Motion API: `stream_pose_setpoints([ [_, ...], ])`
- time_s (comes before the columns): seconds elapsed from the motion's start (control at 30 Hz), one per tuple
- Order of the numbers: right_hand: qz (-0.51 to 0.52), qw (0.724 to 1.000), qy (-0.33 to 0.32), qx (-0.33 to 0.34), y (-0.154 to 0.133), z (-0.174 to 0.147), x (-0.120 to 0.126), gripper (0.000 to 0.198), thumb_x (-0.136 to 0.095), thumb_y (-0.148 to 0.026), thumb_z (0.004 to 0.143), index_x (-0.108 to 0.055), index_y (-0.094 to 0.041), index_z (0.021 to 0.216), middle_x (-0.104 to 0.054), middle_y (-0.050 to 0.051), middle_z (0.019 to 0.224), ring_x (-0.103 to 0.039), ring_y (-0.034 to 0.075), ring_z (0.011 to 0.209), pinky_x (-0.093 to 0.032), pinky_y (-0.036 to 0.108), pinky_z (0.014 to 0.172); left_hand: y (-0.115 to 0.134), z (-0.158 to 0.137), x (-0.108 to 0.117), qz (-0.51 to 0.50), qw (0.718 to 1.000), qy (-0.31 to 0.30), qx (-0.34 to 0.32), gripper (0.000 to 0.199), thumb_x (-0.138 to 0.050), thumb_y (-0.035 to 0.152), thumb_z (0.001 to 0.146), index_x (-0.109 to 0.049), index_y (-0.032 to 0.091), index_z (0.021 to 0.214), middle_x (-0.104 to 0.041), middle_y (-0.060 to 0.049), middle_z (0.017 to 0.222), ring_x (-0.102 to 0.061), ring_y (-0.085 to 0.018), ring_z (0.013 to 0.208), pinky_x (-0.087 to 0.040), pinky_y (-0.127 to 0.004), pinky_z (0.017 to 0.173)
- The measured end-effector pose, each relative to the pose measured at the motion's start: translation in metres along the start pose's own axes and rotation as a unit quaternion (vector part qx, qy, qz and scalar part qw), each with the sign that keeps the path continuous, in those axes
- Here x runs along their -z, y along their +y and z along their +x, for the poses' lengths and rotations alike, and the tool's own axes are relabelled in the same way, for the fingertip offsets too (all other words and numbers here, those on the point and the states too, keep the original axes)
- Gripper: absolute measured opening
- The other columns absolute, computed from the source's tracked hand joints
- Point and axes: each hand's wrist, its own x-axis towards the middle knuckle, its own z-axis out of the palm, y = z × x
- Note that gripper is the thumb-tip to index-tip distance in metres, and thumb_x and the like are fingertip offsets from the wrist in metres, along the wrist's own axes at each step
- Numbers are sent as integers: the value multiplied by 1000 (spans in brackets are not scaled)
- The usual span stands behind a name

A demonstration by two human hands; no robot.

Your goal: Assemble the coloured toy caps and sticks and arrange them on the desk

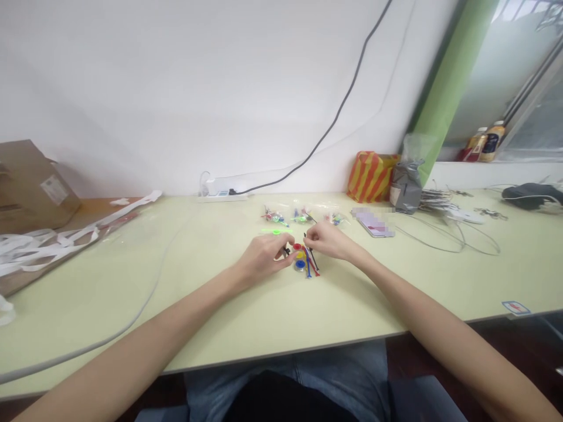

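My left hand [268, 255] is closed in a pinch on a small black plastic piece [286, 251]. Across from it, my right hand [328, 239] has thumb and fingertips pressed together on a thin black piece [305, 235], whose exact kind is too small to make out. Between and below the hands lie a red disc [297, 247], a yellow disc [301, 255] and a blue disc [299, 265]. Beside the discs are thin plastic sticks, among them a blue stick [308, 268] and a red stick [316, 271]. A bright green piece [276, 232] rests just behind my left hand.
Clear bags of coloured parts [275, 215] lie behind the hands. A phone [373, 223], a striped bag [372, 176] and a grey bag [407, 184] are at right. A power strip [222, 197] sits by the wall. A cable [145, 305], white strips [44, 249] and cardboard box [33, 187] are left.
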Motion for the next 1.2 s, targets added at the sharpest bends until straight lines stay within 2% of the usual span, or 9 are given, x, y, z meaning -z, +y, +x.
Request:
stream_pose_setpoints([
  [0.1,-51,998,-19,-14,0,0,-3,31,-55,-25,78,-41,-18,51,-32,-5,50,-27,10,53,-21,27,52,2,0,0,13,1000,-5,9,15,-61,35,92,-57,21,98,-58,5,64,-53,-12,56,-38,-23,58],
  [0.2,-77,996,-34,-25,-4,-2,-3,32,-54,-26,80,-42,-17,51,-30,-4,51,-23,10,55,-19,29,54,2,0,0,17,1000,-13,16,19,-62,39,92,-57,22,98,-55,6,62,-52,-11,55,-36,-23,57],
  [0.43,-107,992,-47,-45,-6,-3,-3,33,-54,-27,83,-44,-17,52,-38,-2,52,-26,11,54,-19,30,54,0,0,-2,13,999,-22,32,20,-61,38,93,-51,21,90,-53,6,67,-48,-11,56,-36,-23,58],
  [0.67,-100,994,-18,-48,-5,-3,-1,36,-53,-27,86,-44,-17,52,-41,-2,49,-29,11,50,-22,29,52,-3,-1,-3,9,998,-42,50,22,-64,35,92,-47,21,89,-53,6,71,-48,-11,60,-36,-24,60],
  [0.8,-36,998,-20,-39,-4,-2,5,33,-52,-27,89,-53,-16,58,-53,0,51,-43,11,49,-29,26,53,-1,-1,-2,-13,997,-44,69,24,-66,35,91,-46,22,89,-56,6,71,-51,-11,60,-37,-23,61],
  [0.93,129,990,-51,35,-9,-4,7,23,-56,-33,91,-65,-15,80,-63,2,63,-54,13,58,-38,24,56,1,0,-1,-32,993,-42,104,30,-68,40,89,-44,23,95,-55,7,69,-52,-11,58,-37,-23,59],
  [1.03,199,974,-67,78,-16,-6,4,25,-59,-38,91,-66,-15,86,-64,2,70,-56,13,63,-40,24,57,1,-1,-1,-48,991,-43,118,37,-68,45,88,-41,24,101,-52,9,67,-51,-11,57,-36,-22,58],
  [1.2,212,972,-43,86,-22,-8,-4,25,-62,-40,91,-64,-16,84,-60,0,66,-52,12,59,-38,23,56,1,-2,-2,-71,990,-47,112,44,-68,50,87,-38,26,109,-54,9,69,-51,-12,56,-36,-21,57],
])
